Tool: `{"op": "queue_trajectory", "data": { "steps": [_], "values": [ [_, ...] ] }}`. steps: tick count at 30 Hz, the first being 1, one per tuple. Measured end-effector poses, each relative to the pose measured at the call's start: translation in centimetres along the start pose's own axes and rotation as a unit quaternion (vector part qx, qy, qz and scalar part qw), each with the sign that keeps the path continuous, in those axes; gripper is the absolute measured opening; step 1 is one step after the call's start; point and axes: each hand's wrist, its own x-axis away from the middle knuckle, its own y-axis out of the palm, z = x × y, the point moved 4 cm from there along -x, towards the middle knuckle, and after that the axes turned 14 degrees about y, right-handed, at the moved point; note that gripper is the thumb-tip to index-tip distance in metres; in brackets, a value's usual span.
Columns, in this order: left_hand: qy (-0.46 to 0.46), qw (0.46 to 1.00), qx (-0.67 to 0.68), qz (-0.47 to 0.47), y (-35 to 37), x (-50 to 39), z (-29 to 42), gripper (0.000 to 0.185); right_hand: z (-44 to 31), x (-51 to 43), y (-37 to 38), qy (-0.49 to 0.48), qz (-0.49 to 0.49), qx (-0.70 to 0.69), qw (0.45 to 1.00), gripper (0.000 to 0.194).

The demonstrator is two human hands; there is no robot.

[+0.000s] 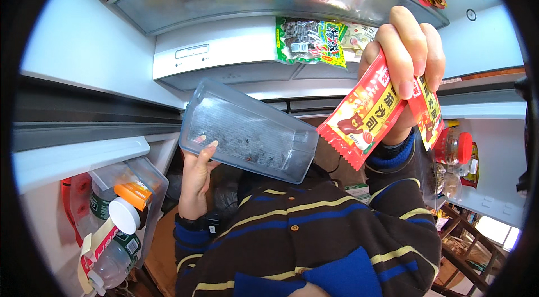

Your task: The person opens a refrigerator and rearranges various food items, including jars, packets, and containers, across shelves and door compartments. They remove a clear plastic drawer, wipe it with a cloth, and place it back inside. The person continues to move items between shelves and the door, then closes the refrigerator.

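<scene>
My left hand (199, 179) grips a translucent grey plastic refrigerator bin (236, 128) by its near left edge, with the thumb over the rim. The bin is tilted so its inside shows, and dark specks dot its ribbed floor. Two red-and-yellow sachets hang from my right hand (404, 52), pinched between thumb and fingers. The nearer sachet (362, 115) bears writing and a cartoon bear, and its lower corner comes close to the bin's right end in the picture. The other sachet (427, 113) is partly hidden behind my fingers.
An open refrigerator surrounds the hands. A green-edged snack bag (311, 42) lies on a ledge below a frosted drawer (236, 0). The left door shelf (149, 187) holds bottles and a white-lidded jar (124, 215). A red-lidded jar (452, 146) stands in the right door.
</scene>
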Motion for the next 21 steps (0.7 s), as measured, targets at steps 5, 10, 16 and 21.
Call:
{"op": "queue_trajectory", "data": {
  "steps": [5,10,16,21],
  "values": [
    [0.005,1.0,0.004,0.008,0.0,0.0,0.0,0.082,-0.6,0.2,-0.9,0.027,-0.084,0.008,0.996,0.018],
    [0.0,1.0,-0.007,0.0,0.5,0.2,0.3,0.087,-0.5,0.2,-0.1,0.015,-0.039,0.003,0.999,0.019],
    [0.0,1.0,-0.017,0.008,0.7,0.3,0.3,0.088,-0.4,0.0,1.4,-0.008,0.039,-0.024,0.999,0.033],
    [0.005,1.0,-0.021,0.007,0.7,0.3,0.2,0.082,-0.3,0.0,1.4,-0.011,0.047,-0.063,0.997,0.032]
  ]
}}
